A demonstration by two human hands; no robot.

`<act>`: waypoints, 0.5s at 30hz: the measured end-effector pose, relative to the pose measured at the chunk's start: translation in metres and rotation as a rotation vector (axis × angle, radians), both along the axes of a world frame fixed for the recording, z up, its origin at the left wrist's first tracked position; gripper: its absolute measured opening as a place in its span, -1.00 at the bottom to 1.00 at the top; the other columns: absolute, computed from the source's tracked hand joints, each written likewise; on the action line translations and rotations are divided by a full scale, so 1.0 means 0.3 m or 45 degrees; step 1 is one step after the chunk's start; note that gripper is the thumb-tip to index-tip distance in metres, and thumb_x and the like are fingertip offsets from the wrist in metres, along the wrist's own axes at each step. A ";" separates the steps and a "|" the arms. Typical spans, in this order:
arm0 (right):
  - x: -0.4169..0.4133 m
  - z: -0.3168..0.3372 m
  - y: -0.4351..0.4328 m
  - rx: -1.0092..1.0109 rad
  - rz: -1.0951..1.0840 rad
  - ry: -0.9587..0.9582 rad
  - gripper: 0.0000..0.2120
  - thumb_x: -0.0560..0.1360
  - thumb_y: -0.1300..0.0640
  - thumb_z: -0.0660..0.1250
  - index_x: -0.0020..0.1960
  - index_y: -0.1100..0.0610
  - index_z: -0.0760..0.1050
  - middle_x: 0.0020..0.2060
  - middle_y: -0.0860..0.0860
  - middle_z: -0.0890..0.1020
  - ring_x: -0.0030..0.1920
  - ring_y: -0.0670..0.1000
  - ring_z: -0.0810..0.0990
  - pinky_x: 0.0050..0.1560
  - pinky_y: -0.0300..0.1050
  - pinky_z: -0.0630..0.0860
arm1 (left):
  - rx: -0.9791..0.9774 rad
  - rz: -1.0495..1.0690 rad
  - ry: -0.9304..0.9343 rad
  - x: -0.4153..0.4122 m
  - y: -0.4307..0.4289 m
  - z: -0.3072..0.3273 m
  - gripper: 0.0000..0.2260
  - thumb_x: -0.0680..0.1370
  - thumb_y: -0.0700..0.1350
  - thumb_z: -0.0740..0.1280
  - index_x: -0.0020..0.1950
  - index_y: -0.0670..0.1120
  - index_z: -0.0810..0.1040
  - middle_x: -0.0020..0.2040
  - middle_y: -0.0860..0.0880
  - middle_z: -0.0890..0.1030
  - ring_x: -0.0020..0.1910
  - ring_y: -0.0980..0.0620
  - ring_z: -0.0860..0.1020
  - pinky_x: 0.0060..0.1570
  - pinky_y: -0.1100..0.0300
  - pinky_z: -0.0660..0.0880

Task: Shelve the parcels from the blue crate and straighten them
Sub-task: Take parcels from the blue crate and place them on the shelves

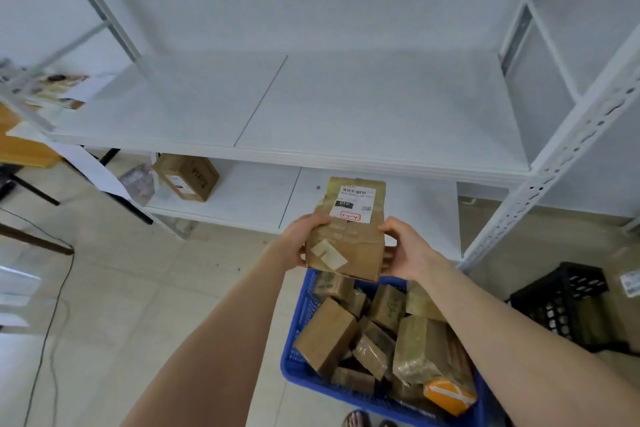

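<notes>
From the head camera, a white metal rack stands against a pale wall. Its middle shelf (311, 107) is a bare white board with a seam running front to back. On the lower shelf (242, 194), near its left end, a brown box (187, 177) stands tilted. The floor (138, 288) is pale tile, with a dark cable (52, 322) trailing across it at the left, below a wooden desk (20, 149). A black crate (561, 302) stands at the right, beside the rack's front post.

The blue crate (301, 315) sits on the floor in front of the rack, heaped with brown parcels (325, 336) lying at all angles, and an orange packet (446, 395) at its near right corner.

Above the crate's far edge, the person holds one brown parcel (349, 229) up in front of the lower shelf, clear of the heap. It is taped cardboard, with a white label (355, 204) bearing a barcode and a red-outlined mark on its upper face, and a pale scrap of tape on the near side. The left hand (298, 243) grips its left side, fingers curled round the edge; the right hand (405, 250) clasps the right side likewise.
</notes>
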State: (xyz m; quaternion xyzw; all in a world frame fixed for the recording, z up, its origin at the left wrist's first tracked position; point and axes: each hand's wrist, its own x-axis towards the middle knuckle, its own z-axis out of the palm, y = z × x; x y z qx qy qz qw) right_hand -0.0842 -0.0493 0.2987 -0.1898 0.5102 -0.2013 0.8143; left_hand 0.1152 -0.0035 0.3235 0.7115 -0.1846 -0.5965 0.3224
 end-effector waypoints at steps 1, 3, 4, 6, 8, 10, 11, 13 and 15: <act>-0.001 0.010 -0.001 0.000 0.017 -0.005 -0.55 0.39 0.09 0.36 0.28 0.06 0.48 -0.01 0.18 0.54 -0.03 0.17 0.53 0.07 0.12 0.52 | -0.023 -0.009 -0.011 0.007 0.003 0.012 -0.81 0.48 0.02 0.37 0.06 0.02 0.50 0.01 -0.09 0.59 0.04 -0.11 0.55 0.08 -0.10 0.51; -0.002 0.036 -0.003 0.000 0.067 0.015 -0.64 0.42 0.10 0.40 0.21 0.06 0.48 0.07 0.21 0.54 0.08 0.22 0.55 0.16 0.27 0.48 | -0.073 -0.031 -0.015 0.016 0.010 0.042 -0.79 0.49 -0.03 0.35 0.12 0.01 0.50 -0.04 -0.06 0.60 -0.03 -0.08 0.56 -0.01 -0.03 0.53; -0.001 0.050 -0.002 -0.010 0.094 0.020 -0.66 0.44 0.11 0.41 0.19 0.06 0.46 0.10 0.21 0.53 0.12 0.25 0.55 0.17 0.32 0.47 | -0.095 -0.048 -0.020 0.021 0.013 0.059 -0.78 0.50 -0.05 0.34 0.14 0.01 0.50 -0.04 -0.06 0.59 -0.06 -0.06 0.56 -0.07 0.01 0.53; 0.001 0.077 0.001 -0.073 0.123 0.010 -0.70 0.47 0.16 0.39 0.18 0.05 0.46 0.13 0.18 0.51 0.15 0.27 0.53 0.16 0.36 0.47 | -0.129 -0.101 -0.051 0.030 0.015 0.096 -0.78 0.51 -0.09 0.30 0.16 0.00 0.49 -0.04 -0.05 0.59 -0.09 -0.04 0.56 -0.15 0.05 0.53; 0.007 0.100 -0.010 -0.186 0.117 -0.020 -0.71 0.50 0.21 0.33 0.20 0.02 0.46 0.13 0.14 0.53 0.17 0.23 0.53 0.16 0.35 0.48 | -0.161 -0.132 -0.075 0.034 0.007 0.139 -0.77 0.52 -0.05 0.31 0.17 0.00 0.49 -0.02 -0.05 0.60 -0.07 -0.04 0.57 -0.20 0.08 0.52; 0.020 0.138 -0.031 -0.288 0.111 -0.042 -0.67 0.51 0.23 0.30 0.25 0.02 0.45 0.14 0.09 0.56 0.13 0.14 0.54 0.15 0.26 0.51 | -0.221 -0.104 -0.094 0.034 -0.004 0.185 -0.67 0.47 0.06 0.39 0.20 0.01 0.51 0.06 -0.05 0.64 -0.03 -0.07 0.60 -0.25 0.11 0.51; 0.025 0.164 -0.043 -0.327 0.117 -0.047 -0.66 0.51 0.23 0.30 0.28 0.05 0.45 0.13 0.05 0.57 0.10 0.11 0.54 0.13 0.19 0.53 | -0.262 -0.080 -0.105 0.032 -0.011 0.208 -0.61 0.44 0.09 0.43 0.22 0.01 0.51 0.10 -0.05 0.64 -0.02 -0.07 0.61 -0.28 0.13 0.50; 0.026 0.214 -0.064 -0.381 0.150 -0.061 -0.63 0.51 0.18 0.32 0.31 0.06 0.45 0.11 -0.02 0.59 0.11 0.10 0.52 0.11 0.14 0.52 | -0.360 -0.015 -0.132 0.027 -0.020 0.261 -0.56 0.42 0.09 0.46 0.25 0.01 0.51 0.12 -0.05 0.64 -0.05 -0.05 0.61 -0.34 0.19 0.47; 0.017 0.262 -0.079 -0.411 0.204 -0.050 -0.64 0.50 0.11 0.37 0.28 0.01 0.46 0.15 -0.02 0.57 0.17 0.16 0.52 0.19 0.26 0.46 | -0.443 0.037 -0.147 0.020 -0.033 0.311 -0.54 0.43 0.06 0.46 0.29 0.00 0.47 0.09 -0.04 0.63 -0.10 -0.03 0.60 -0.38 0.23 0.44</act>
